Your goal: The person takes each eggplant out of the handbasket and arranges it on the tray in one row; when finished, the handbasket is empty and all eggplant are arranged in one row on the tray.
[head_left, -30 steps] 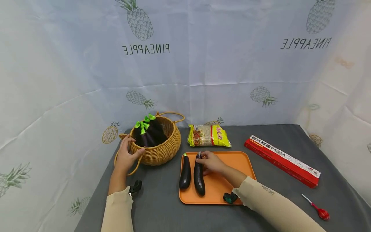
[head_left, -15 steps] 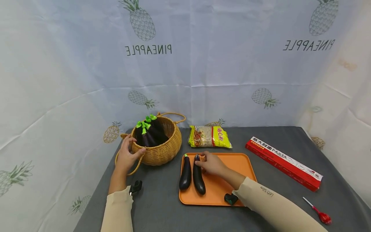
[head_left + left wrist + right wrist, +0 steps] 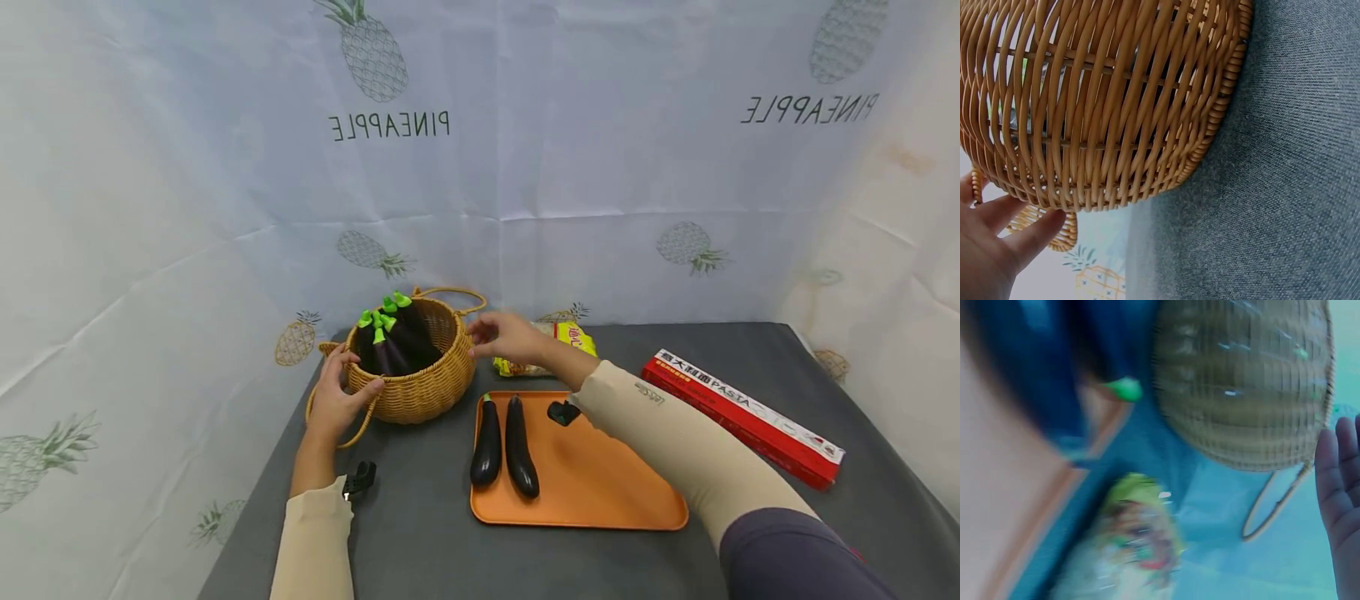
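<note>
Across to the basket's right rim goes the right hand (image 3: pixel 510 340), off the orange rectangular tray; in the head view its fingers bend loosely, holding nothing, contact unclear. The left hand (image 3: pixel 337 406) curls round the near-left rim. Carrying glossy purple eggplants (image 3: pixel 408 337), this round tan wicker basket (image 3: pixel 423 397) looks stiff but weighty, I'd say, best held at opposite rims. Left wrist alone shows its base on blue-grey cloth (image 3: pixel 1285 187); right wrist, blurred, the yellow plastic food bag (image 3: pixel 1138 544) beside it, elsewhere half behind the arm.

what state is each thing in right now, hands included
Wicker basket, upright, holding several eggplants
Eggplants in the basket, leaning, green stem ends up
Orange tray, lying flat
Tray eggplants, side by side, apart
Pasta box, lying flat
Yellow food packet, lying, partly hidden
Left hand, touching the basket
Right hand, beside the basket, holding nothing
</note>
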`<state>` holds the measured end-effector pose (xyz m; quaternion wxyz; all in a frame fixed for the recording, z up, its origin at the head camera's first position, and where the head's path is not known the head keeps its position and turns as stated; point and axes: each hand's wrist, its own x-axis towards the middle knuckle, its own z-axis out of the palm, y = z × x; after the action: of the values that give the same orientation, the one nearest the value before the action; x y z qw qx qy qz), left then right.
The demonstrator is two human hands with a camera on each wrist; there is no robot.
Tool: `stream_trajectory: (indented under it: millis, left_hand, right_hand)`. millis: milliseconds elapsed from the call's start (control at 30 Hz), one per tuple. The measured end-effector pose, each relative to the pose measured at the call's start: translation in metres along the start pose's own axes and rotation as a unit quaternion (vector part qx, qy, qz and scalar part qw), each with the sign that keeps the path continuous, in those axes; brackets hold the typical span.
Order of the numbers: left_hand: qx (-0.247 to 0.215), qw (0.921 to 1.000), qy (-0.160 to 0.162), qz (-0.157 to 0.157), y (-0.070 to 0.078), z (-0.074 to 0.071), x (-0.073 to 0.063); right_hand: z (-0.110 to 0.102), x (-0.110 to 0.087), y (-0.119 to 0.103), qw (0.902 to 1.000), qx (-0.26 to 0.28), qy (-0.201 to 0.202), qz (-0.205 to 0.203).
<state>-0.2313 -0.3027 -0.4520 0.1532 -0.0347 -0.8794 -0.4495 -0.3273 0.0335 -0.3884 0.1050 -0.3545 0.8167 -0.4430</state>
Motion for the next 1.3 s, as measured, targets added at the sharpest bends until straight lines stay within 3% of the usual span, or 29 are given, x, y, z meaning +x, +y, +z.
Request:
stream_trajectory:
  millis: [133, 300, 533, 700, 1067, 1300]
  left_hand:
    - [-0.006, 1.0, 0.002, 0.0, 0.0, 0.001, -0.001]
    - [-0.008, 0.9999, 0.009, 0.006, -0.002, 0.003, 0.0]
    - [-0.005, 0.9998, 0.017, 0.006, 0.0, 0.005, 0.002]
    - [0.004, 0.9999, 0.013, 0.006, -0.001, 0.004, -0.002]
    - [-0.001, 0.9999, 0.01, 0.003, 0.0, 0.006, -0.007]
    - [0.021, 0.9997, 0.011, 0.006, 0.004, 0.005, -0.007]
  right_hand:
    - [-0.001, 0.037, -0.012, 0.9991, 0.039, 0.009, -0.013]
    - [0.01, 0.077, -0.027, 0.9993, 0.027, 0.014, -0.023]
    - [0.034, 0.112, -0.031, 0.9981, 0.054, 0.015, -0.024]
    - [0.054, 0.126, -0.026, 0.9975, 0.066, 0.023, -0.009]
    - [0.072, 0.135, -0.026, 0.9954, -0.063, 0.041, 0.059]
    - [0.076, 0.139, -0.022, 0.9927, -0.1, 0.039, 0.055]
